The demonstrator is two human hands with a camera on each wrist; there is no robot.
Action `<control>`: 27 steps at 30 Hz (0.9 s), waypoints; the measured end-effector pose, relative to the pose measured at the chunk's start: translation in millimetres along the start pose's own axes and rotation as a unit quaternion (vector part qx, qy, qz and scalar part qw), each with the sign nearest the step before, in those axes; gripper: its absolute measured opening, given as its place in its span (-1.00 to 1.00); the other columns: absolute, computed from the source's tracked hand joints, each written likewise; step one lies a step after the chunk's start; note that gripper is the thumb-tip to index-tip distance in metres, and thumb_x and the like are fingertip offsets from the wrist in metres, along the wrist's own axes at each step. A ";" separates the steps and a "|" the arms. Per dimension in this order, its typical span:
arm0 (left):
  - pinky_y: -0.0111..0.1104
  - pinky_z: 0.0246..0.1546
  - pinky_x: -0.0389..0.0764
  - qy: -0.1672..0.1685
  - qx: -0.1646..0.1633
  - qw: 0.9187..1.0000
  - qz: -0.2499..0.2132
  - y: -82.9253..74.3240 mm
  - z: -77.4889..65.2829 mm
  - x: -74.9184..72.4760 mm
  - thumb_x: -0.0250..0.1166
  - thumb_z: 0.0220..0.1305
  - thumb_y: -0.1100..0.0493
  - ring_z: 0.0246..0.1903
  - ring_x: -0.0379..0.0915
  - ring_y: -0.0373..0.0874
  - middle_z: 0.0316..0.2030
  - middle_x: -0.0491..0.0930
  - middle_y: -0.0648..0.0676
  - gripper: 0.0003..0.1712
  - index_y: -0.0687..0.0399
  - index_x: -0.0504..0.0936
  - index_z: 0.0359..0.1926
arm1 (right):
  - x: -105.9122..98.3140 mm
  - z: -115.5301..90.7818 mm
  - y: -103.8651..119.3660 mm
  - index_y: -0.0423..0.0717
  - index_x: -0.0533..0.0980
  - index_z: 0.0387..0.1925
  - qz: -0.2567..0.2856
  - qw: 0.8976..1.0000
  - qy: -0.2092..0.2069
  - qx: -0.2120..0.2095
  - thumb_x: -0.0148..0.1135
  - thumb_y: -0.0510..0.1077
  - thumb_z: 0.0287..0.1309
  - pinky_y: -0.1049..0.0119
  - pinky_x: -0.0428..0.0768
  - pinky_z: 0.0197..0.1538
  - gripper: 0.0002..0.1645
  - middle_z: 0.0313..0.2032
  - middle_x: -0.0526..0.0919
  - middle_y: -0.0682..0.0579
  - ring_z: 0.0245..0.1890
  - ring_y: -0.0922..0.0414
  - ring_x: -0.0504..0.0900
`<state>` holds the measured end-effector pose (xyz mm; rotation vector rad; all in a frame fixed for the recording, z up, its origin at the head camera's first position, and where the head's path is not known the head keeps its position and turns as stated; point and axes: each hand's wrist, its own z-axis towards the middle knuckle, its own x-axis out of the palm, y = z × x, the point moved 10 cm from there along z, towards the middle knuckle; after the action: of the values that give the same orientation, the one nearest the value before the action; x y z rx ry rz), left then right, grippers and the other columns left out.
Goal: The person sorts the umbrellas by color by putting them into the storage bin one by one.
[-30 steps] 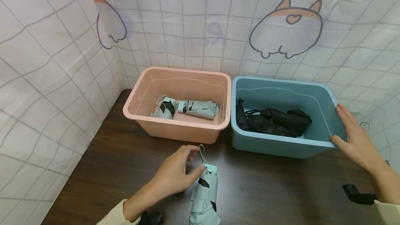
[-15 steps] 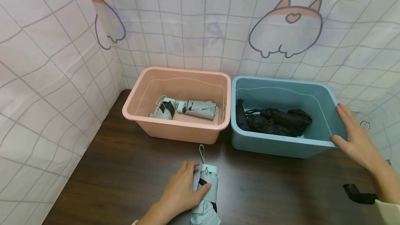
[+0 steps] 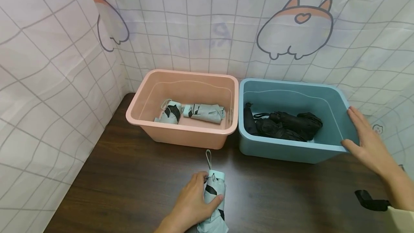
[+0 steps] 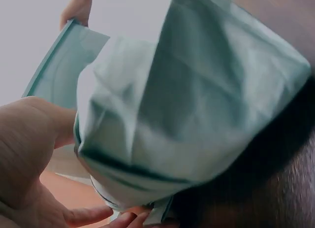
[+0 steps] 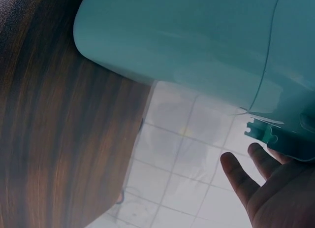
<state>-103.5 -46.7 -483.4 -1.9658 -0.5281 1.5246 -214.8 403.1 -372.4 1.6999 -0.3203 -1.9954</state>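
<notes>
A folded light-green umbrella with black patches and a looped strap lies on the dark table before me. My left hand grips it, thumb across the top and fingers along its left side. The left wrist view shows the fabric of the umbrella up close, between thumb and fingers. My right hand rests on the front right corner of the blue bin. Fairly straight fingers of the right hand appear beside the bin's rim in the right wrist view.
Left of the blue bin stands a pink bin holding two light-green folded umbrellas. Several black folded items lie inside the blue bin. Behind both bins hangs a white grid-patterned cloth. The wooden table ends at the left.
My left hand has slid from the umbrella's strap end down along its body and taken hold of it. The umbrella lies about where it was. My right hand stays on the blue bin.
</notes>
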 end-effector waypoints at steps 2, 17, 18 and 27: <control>-0.02 -0.04 0.64 0.000 -0.001 1.000 0.008 -1.8 -0.4 2.3 0.46 0.21 -0.31 0.02 0.59 0.03 0.14 0.56 0.22 -0.03 0.28 0.41 0.37 | -0.4 0.5 0.0 -0.18 -0.17 0.71 0.002 1.000 -0.001 -0.002 0.04 -0.19 0.23 -0.73 0.09 0.25 0.09 0.70 -0.18 -0.32 0.49 -0.66 0.06; -0.13 -0.26 0.68 -0.008 0.012 0.996 0.090 -19.8 -11.6 11.2 0.51 0.14 -0.29 -0.14 0.52 -0.01 0.04 0.53 0.24 0.05 0.35 0.36 0.38 | 0.5 0.4 2.8 -0.22 -0.14 0.70 0.003 1.000 -0.006 -0.002 0.04 -0.20 0.19 -0.75 0.10 0.26 0.10 0.69 -0.15 -0.34 0.45 -0.67 0.10; -0.14 -0.26 0.69 -0.015 0.016 0.996 0.091 -21.1 -12.3 11.1 0.51 0.15 -0.26 -0.13 0.52 0.00 0.03 0.52 0.24 0.03 0.36 0.36 0.37 | 0.2 0.4 2.8 -0.22 -0.15 0.70 0.005 1.000 -0.007 -0.001 0.04 -0.21 0.19 -0.74 0.08 0.29 0.09 0.69 -0.15 -0.34 0.46 -0.67 0.08; -0.17 -0.25 0.69 -0.028 0.016 0.996 0.081 -24.4 -13.5 13.6 0.56 0.09 -0.32 -0.09 0.47 -0.02 0.01 0.49 0.23 0.10 0.42 0.38 0.33 | -0.5 -0.3 2.4 -0.23 -0.15 0.70 0.008 1.000 -0.005 -0.001 0.04 -0.22 0.19 -0.73 0.02 0.35 0.10 0.69 -0.17 -0.34 0.50 -0.65 0.04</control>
<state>-85.8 -22.7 -474.8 -1.9861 -0.3717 1.6817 -213.9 401.3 -370.9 1.6813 -0.3339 -1.9914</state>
